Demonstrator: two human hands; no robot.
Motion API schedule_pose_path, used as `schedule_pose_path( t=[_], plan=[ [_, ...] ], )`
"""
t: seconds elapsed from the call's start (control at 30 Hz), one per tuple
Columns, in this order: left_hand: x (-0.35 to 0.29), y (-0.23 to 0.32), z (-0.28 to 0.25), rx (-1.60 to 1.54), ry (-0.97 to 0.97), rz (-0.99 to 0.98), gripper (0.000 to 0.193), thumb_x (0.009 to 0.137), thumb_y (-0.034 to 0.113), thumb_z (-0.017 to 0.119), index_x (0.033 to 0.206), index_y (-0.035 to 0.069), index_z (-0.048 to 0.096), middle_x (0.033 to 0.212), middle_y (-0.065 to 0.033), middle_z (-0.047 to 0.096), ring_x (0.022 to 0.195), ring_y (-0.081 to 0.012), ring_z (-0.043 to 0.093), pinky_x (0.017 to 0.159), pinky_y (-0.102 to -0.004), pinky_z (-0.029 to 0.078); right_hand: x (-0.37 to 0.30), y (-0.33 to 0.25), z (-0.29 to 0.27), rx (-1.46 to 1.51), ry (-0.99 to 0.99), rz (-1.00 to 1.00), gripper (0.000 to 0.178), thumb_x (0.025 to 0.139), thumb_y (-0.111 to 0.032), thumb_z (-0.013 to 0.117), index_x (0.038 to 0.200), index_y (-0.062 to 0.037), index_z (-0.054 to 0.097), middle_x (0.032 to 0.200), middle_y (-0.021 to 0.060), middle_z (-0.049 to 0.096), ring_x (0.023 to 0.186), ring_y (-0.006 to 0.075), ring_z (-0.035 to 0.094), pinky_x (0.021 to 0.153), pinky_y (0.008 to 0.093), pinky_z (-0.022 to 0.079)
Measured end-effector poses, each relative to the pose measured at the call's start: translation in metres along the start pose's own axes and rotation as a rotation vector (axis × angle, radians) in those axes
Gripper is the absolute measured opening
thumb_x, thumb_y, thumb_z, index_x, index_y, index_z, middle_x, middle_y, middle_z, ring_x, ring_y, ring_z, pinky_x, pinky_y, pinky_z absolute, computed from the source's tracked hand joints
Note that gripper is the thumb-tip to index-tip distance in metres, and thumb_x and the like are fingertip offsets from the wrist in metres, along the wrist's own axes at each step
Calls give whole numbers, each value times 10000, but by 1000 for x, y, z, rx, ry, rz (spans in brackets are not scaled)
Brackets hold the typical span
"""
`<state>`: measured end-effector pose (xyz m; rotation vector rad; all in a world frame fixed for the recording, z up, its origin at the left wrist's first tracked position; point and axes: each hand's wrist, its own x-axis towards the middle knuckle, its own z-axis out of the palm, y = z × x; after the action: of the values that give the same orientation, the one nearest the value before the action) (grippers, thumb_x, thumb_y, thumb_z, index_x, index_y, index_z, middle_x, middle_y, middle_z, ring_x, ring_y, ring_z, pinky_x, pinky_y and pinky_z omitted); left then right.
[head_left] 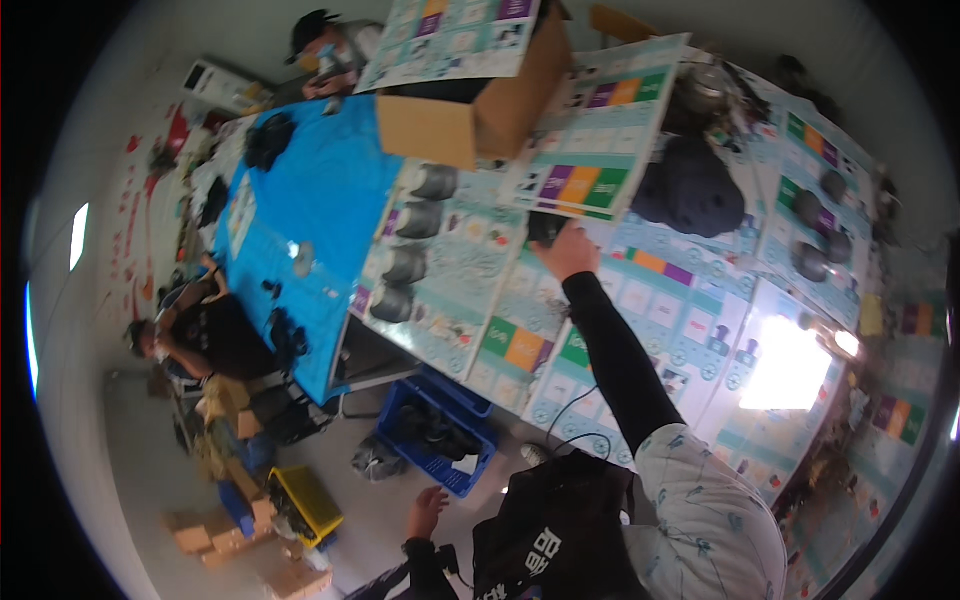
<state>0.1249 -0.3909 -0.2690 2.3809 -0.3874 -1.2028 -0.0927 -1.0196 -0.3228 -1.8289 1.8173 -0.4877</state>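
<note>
My right hand (572, 252) reaches across the patterned table sheet, fingers closed round a small dark object (544, 229). Its kind does not show, and it lies right at the lower edge of a raised printed sheet (606, 130). Low in the view, my left hand (428, 512) hangs over the floor, away from the table, loosely curled with its fingers apart and nothing visible in it. Left of the right hand, several grey rounded pieces (405, 265) stand in a row. A dark grey fabric item (700, 190), cap-like in shape, lies to the right.
An open cardboard box (430, 128) stands at the far side with another printed sheet (450, 45) over it. A blue-covered table (330, 190) adjoins on the left, with two people beside it. A blue crate (462, 478) holding dark items and a yellow crate (318, 500) are on the floor.
</note>
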Motion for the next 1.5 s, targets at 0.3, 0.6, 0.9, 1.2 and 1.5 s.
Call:
schedule_pose_path(
  t=[0.3,0.6,0.9,1.2,1.5],
  plan=[
    [6,16,27,35,-103,63,353,1016,273,618,1208,-14,690,1034,-97,757,867,-159,713,757,-303,543,-67,27,-13,442,-73,-195,284,925,-257,688,937,13,600,733,184,683,638,314,728,566,426,570],
    [-10,271,138,-494,-730,458,573,1045,212,622,1541,29,400,1450,-90,557,1293,-169,547,1053,-330,460,-305,47,-141,501,-177,-145,232,967,-163,696,898,-15,532,725,165,612,628,317,678,550,383,514],
    [-53,231,201,-449,-900,421,413,1027,145,635,1399,-19,563,1263,-61,684,1140,-131,624,1015,-295,481,-437,94,-204,216,-199,-142,224,959,-160,675,926,-31,496,794,182,609,680,410,646,594,489,499],
    [36,34,140,355,-405,1213,314,941,299,645,938,-11,697,896,-229,672,783,-355,626,656,-492,465,-519,68,-166,-123,-570,-564,569,917,-334,699,1389,-70,521,764,191,691,723,412,686,692,541,548],
    [-14,-131,-58,11,319,326,409,930,328,615,1177,9,683,1168,-290,693,1119,-469,654,942,-518,532,-626,-227,-336,531,-909,-1646,716,835,-67,757,1502,-64,497,624,60,541,509,256,564,466,391,425]
  ],
)
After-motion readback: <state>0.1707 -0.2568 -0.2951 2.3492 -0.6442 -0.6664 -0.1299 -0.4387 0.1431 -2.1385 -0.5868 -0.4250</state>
